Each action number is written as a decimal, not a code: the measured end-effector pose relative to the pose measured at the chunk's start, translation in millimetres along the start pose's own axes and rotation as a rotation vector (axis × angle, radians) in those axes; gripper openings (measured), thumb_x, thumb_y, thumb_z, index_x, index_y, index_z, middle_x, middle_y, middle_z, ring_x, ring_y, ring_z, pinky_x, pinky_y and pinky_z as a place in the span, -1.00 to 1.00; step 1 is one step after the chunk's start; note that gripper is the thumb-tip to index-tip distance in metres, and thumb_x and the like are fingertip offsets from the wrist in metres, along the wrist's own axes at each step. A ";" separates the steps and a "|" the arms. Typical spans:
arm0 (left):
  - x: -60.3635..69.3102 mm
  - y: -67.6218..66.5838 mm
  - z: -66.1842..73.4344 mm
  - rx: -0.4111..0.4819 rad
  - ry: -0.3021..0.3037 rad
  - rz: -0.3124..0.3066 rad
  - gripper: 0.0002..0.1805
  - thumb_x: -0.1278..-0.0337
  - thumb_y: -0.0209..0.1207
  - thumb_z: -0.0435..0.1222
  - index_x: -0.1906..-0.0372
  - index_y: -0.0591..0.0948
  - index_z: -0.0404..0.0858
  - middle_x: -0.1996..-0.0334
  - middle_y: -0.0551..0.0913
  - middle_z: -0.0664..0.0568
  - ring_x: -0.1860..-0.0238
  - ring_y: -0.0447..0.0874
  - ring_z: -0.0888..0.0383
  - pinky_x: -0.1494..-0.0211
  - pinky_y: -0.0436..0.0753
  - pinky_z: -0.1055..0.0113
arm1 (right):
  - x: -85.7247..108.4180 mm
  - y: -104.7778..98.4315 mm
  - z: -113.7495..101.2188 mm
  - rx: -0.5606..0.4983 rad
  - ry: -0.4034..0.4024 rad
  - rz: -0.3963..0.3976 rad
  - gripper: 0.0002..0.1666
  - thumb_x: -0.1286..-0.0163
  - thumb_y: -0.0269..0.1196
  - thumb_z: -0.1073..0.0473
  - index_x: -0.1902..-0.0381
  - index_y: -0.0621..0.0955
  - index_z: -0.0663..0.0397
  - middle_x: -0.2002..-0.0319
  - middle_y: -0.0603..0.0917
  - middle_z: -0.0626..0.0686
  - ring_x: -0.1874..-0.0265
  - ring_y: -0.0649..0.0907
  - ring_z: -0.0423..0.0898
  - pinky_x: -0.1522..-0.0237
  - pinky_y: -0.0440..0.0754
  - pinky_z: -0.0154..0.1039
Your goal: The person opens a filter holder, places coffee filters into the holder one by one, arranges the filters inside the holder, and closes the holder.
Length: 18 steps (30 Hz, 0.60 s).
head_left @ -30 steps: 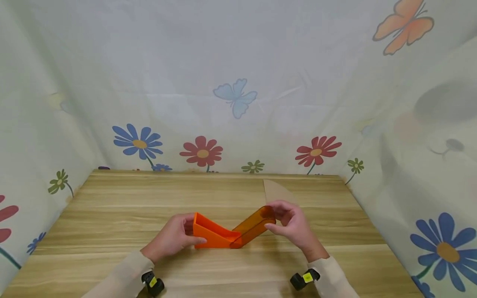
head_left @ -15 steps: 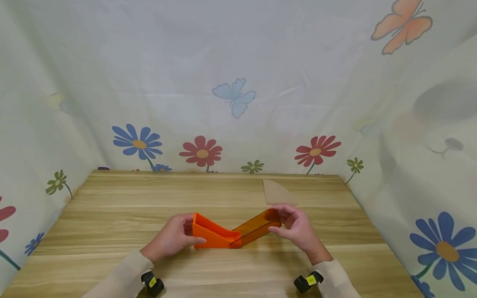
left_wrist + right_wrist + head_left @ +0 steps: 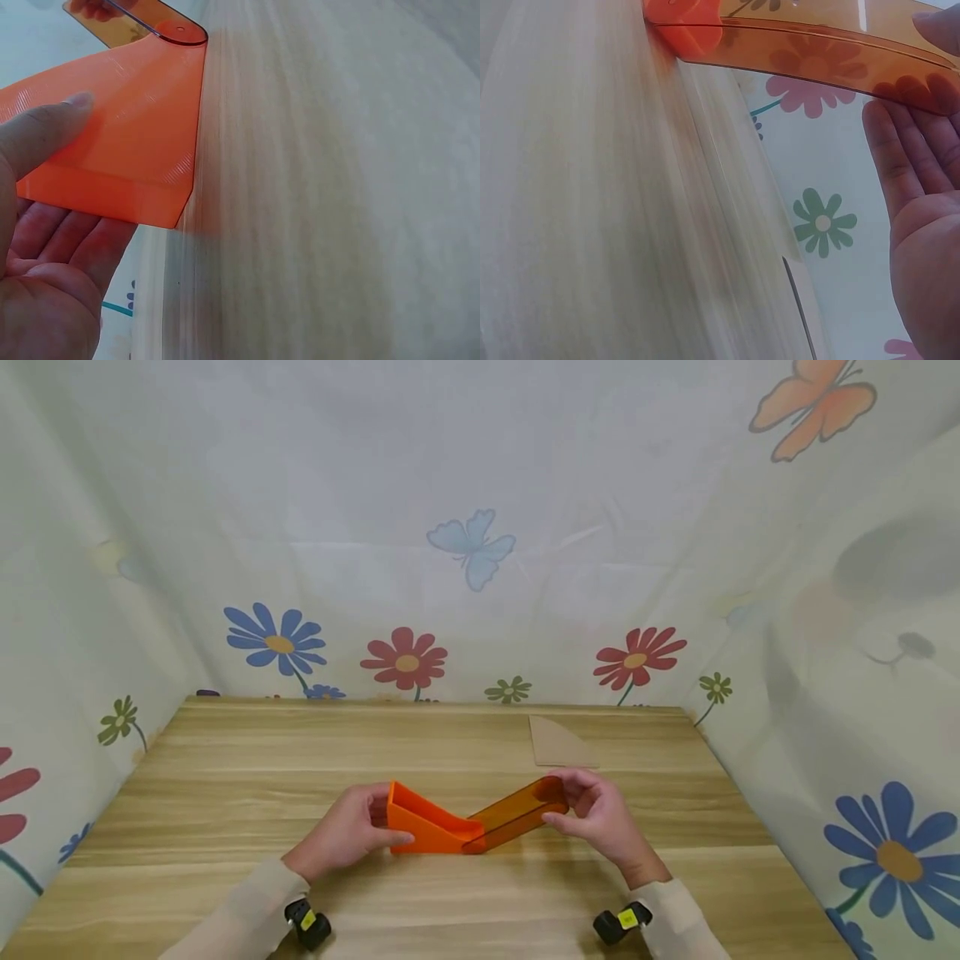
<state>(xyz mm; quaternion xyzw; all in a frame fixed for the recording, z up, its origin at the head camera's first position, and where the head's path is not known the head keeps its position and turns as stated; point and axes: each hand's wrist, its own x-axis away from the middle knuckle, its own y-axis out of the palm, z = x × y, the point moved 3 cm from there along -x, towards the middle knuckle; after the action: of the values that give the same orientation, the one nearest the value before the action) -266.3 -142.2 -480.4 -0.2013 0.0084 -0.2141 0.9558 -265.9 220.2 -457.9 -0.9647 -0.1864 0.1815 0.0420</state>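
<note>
An opaque orange holder [image 3: 429, 829] stands on the wooden table, joined at its low right end to a see-through amber cover [image 3: 517, 817] that slants up to the right. My left hand [image 3: 347, 831] grips the holder's tall left end, thumb [image 3: 52, 135] on the near side and fingers behind. My right hand [image 3: 603, 822] holds the cover's raised end between thumb and fingers. In the right wrist view the fingertips show through the amber cover [image 3: 810, 52]. The hinge disc [image 3: 182, 30] appears in the left wrist view.
A flat tan quarter-circle piece [image 3: 558, 745] lies on the table [image 3: 300, 743] behind my right hand. A pale curtain [image 3: 337, 527] printed with flowers and butterflies surrounds the table's back and sides.
My right hand has moved slightly right and the amber cover is opened a little wider. More of the tan piece shows. My left hand and the orange holder keep their place.
</note>
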 end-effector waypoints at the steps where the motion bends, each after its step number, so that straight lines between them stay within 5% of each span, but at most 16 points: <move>1: -0.2 -0.3 -0.1 -0.004 -0.002 0.001 -0.49 0.00 0.54 -0.08 -0.10 0.68 -0.04 0.03 0.79 0.12 0.09 0.75 0.14 -0.09 0.74 0.29 | -0.1 0.1 0.1 0.009 0.011 0.005 -0.41 -0.17 0.43 0.54 -0.17 0.51 0.53 -0.01 0.75 -0.01 0.05 0.74 -0.20 -0.03 0.72 -0.37; 11: -5.4 -3.0 -4.7 -0.001 -0.017 0.020 -0.49 0.01 0.55 -0.11 -0.10 0.68 -0.02 0.04 0.79 0.14 0.09 0.75 0.13 -0.07 0.74 0.28 | -6.1 0.9 -0.2 0.066 0.055 0.020 -0.43 -0.21 0.44 0.45 -0.19 0.56 0.38 -0.05 0.70 0.29 0.04 0.74 -0.19 -0.07 0.71 -0.37; 18: -7.6 -5.1 -4.1 0.007 -0.011 0.010 -0.49 0.02 0.55 -0.13 -0.09 0.69 -0.03 0.04 0.79 0.13 0.10 0.75 0.13 -0.09 0.75 0.25 | -12.5 -5.3 -2.1 0.017 0.044 -0.057 -0.43 -0.27 0.41 0.45 -0.24 0.54 0.40 -0.09 0.71 0.19 -0.04 0.74 -0.15 -0.13 0.70 -0.34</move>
<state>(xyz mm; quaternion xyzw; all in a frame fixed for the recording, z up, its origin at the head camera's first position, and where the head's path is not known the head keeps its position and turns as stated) -275.8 -144.8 -482.7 -0.1990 0.0034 -0.2080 0.9577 -277.8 220.4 -451.0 -0.9624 -0.2111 0.1605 0.0595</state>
